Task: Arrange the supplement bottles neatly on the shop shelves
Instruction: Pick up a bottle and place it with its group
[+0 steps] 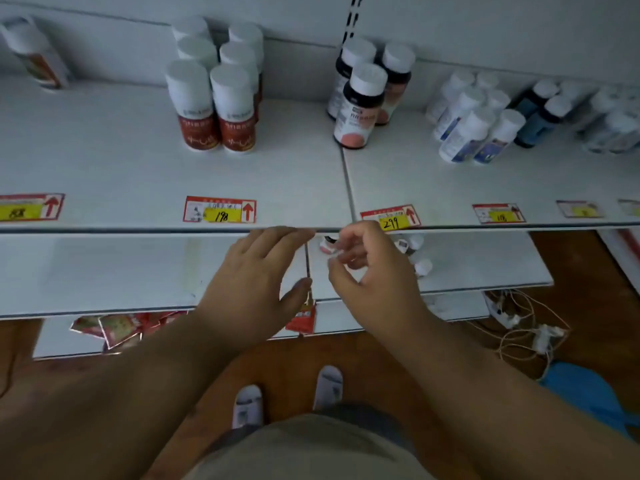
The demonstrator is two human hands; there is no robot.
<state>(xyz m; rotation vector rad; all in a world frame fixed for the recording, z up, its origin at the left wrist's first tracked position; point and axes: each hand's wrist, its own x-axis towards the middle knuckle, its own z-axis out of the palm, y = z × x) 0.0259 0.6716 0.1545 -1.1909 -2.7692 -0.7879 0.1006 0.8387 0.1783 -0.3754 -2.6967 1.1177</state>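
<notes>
Reaching toward loose bottles [412,251] on lower shelf [485,265]. Left hand [252,268] spread, empty; right hand [367,271] loosely curled, apparently empty. Next: probably grip one, lift to upper shelf [104,161].

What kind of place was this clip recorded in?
Most likely a shop aisle: white shelves carry grouped supplement bottles, and price tags with handwritten prices and red arrows line the shelf edge.

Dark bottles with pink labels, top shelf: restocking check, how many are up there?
3 dark bottles: front one, back left, back right, clustered on the top shelf. More could hide behind.
</notes>
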